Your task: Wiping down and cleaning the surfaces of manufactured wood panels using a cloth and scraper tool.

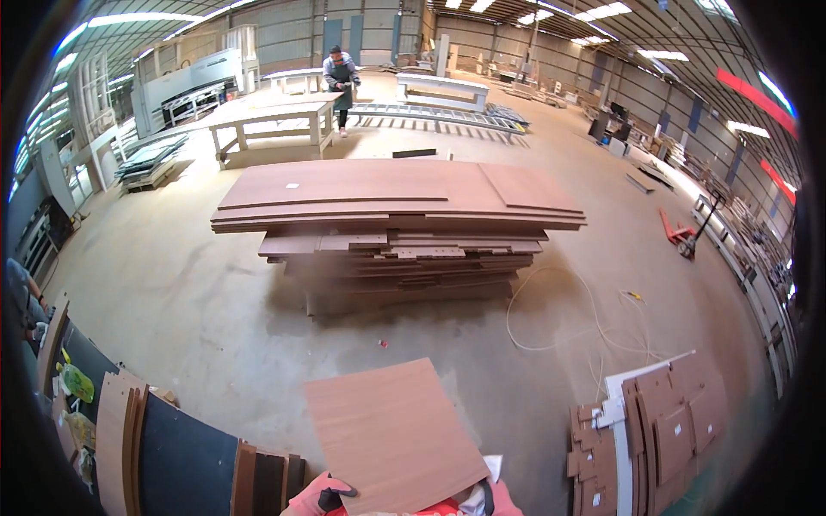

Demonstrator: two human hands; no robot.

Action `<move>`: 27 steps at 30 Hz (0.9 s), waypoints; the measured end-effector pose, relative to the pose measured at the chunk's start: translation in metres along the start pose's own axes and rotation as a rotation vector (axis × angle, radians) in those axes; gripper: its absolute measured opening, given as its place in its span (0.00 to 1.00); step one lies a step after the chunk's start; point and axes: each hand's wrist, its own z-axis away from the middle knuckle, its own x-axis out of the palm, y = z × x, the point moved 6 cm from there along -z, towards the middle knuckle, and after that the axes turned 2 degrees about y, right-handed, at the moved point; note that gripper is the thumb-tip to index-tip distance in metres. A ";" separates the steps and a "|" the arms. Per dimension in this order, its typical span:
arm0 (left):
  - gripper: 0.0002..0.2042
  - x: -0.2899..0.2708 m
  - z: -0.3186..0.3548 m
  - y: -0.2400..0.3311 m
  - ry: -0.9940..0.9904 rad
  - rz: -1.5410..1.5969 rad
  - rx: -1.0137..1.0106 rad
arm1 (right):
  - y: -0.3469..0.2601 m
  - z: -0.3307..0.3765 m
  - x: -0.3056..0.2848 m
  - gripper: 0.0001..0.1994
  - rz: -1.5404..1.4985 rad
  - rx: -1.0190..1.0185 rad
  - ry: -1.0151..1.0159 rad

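At the lower edge of the frame, left of centre, the person's left hand [323,497] in a pink glove grips the near left corner of a brown wooden panel [391,434]; its fingers [337,490] curl over the panel's edge, pressed onto the board. Right of centre along the same bottom edge, the right hand [499,499] is mostly hidden under the panel, and whether its fingers are spread or closed cannot be told, though it sits at the panel's near right corner.

The panel is a flat, roughly square sheet with a smooth reddish-brown wood-grain face, held low in front of the person and tilted, its far corner pointing up toward the middle of the frame.

At the lower left, dark and brown boards [181,447] stand on edge, just beside the panel's left side. Bare concrete floor [215,318] opens beyond the panel's far edges. Further up, in the centre, sits a large stack of long brown boards [396,215]. At the lower right lies a pile of small brown offcuts [662,421], apart from the panel. A white cable [551,310] loops across the floor between the stack and the offcuts.
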 end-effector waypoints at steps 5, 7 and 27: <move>0.24 -0.027 -0.101 0.010 0.023 0.053 -0.002 | -0.063 -0.068 0.041 0.20 0.082 -0.030 -0.237; 0.23 -0.029 -0.171 0.006 -0.043 -0.030 -0.083 | -0.092 -0.085 0.037 0.21 0.038 -0.061 -0.239; 0.16 0.062 -0.737 0.116 -0.171 0.239 -0.377 | -0.401 -0.495 0.088 0.16 -0.785 0.182 -0.365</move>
